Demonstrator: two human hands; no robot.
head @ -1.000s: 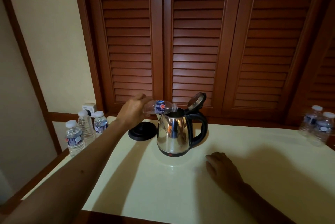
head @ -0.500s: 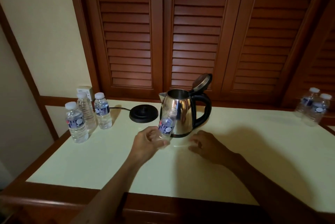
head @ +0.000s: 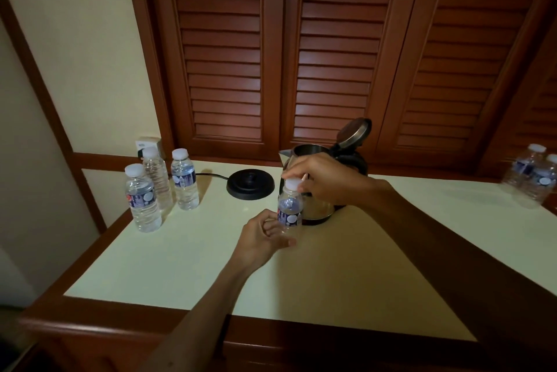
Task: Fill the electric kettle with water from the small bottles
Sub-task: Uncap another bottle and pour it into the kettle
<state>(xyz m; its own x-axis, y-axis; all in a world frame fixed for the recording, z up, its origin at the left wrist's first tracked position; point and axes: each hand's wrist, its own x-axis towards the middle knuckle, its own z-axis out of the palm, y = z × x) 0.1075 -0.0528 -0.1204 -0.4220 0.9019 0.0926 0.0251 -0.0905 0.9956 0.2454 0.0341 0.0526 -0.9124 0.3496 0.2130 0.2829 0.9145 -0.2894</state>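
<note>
Three capped bottles (head: pixel 156 188) are standing clustered at the table's (head: pixel 346 275) left rear, near a black kettle base (head: pixel 250 188) whose cord is trailing toward the wall. At centre, the left hand (head: pixel 260 240) is gripping the lower body of a small bottle (head: pixel 290 209) held upright just before the steel kettle (head: pixel 322 178), whose lid is standing open, while the right hand (head: pixel 327 180) is pinching that bottle's white cap (head: pixel 293 184). Two further bottles (head: pixel 535 175) are sitting at the far right edge.
</note>
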